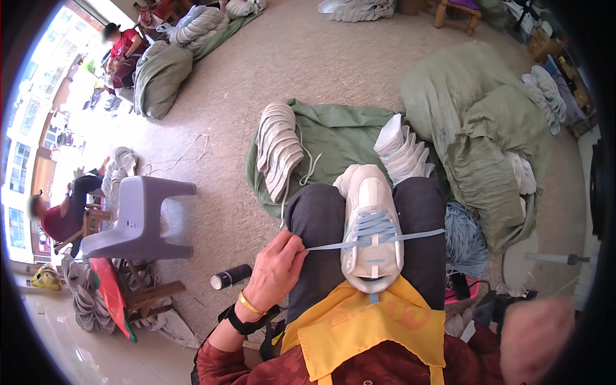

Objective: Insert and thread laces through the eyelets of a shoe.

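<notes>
A white and cream sneaker (373,224) rests between my thighs, its heel toward me. Pale blue laces criss-cross over its tongue. One shoelace (327,246) runs from the shoe to my left hand (280,266), whose fingers are closed on it. The other lace end stretches to the right across my dark trouser leg. My right hand (538,340) is at the lower right, away from the shoe. It is smeared by motion, and its fingers cannot be made out. A yellow apron (366,327) covers my lap below the heel.
Stacked shoe uppers (277,144) and more white uppers (401,154) lie on a green cloth (340,131) ahead. Blue laces (465,240) hang at my right by a big green sack (494,154). A grey plastic chair (141,221) and black bottle (231,276) stand left; people sit farther off.
</notes>
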